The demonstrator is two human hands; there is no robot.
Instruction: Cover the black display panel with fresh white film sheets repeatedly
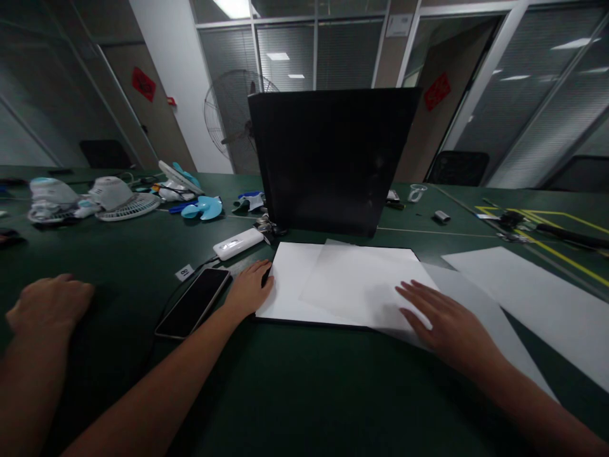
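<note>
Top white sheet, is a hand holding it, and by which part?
No closed grip on the sheet shows: the right hand is open over its right side; touching cannot be told.

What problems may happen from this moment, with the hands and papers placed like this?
The translucent sheet lies askew over the white panel, past its right edge, so it may slip if the right hand drags it. The upright black panel might tip forward; its support is not clear. The phone lies close to the left hand, which could knock it.
</note>
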